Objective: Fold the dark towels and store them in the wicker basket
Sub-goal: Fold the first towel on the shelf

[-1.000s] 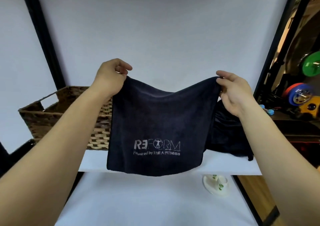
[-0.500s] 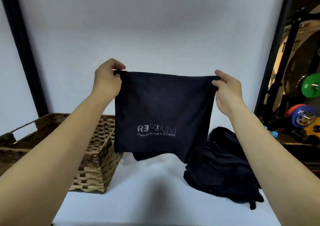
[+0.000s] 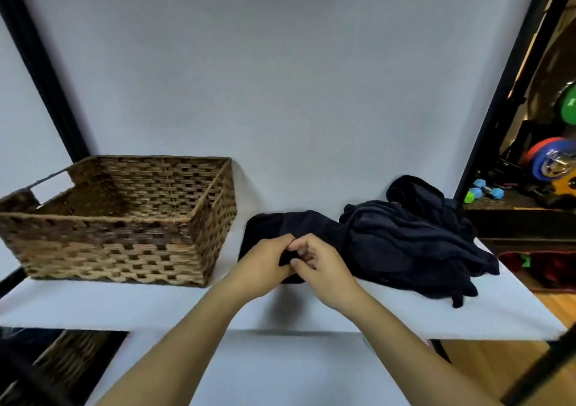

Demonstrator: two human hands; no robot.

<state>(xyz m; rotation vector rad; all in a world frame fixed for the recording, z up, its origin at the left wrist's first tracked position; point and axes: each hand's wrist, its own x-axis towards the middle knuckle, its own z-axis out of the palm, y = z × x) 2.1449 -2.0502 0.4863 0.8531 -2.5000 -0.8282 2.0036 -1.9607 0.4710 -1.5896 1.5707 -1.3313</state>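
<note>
Lowered from its earlier raised, spread position: dark towel (image 3: 274, 228), now bunched on the white table (image 3: 124, 306).
Towel pinched at its near edge by left hand (image 3: 265, 265) and right hand (image 3: 321, 265), fingers curled together; placed between wicker basket (image 3: 124, 218) and pile of towels (image 3: 411, 243).

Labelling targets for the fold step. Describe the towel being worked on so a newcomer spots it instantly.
Start at the wicker basket on the white table; just right of it lies a dark towel flat on the surface. Unlike the crumpled pile of dark towels further right, it has the left hand and right hand pinching its near edge.
</note>
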